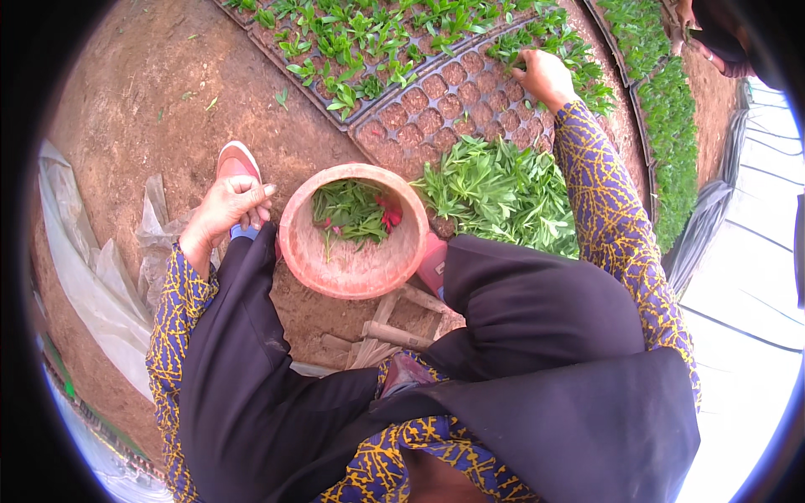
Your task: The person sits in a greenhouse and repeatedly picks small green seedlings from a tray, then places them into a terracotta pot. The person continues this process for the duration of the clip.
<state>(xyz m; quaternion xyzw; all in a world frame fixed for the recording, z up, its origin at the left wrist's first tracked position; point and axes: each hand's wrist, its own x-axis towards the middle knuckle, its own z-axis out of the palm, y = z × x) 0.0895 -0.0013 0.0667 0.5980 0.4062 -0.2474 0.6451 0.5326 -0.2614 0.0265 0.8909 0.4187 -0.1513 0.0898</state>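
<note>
My right hand (546, 78) reaches over a black plug tray (449, 104) filled with brown growing medium. Its fingertips point down beside the leafy cuttings (582, 60) standing in the tray's far right part; whether they pinch a stem cannot be made out. My left hand (234, 206) rests at my left knee, fingers curled in against the thumb, with nothing seen in it. Between my feet stands a worn pinkish-red plastic tub (352, 276) holding green leafy pieces and a few red petals (391, 217). A heap of loose green cuttings (503, 188) lies on the tray's near end.
Another planted tray (352, 47) adjoins at the upper left. Further rows of seedlings (670, 126) run along the right, near another person's hand (707, 53). Crumpled plastic sheeting (94, 251) lies at left on bare soil. Below me is a wooden frame (396, 333).
</note>
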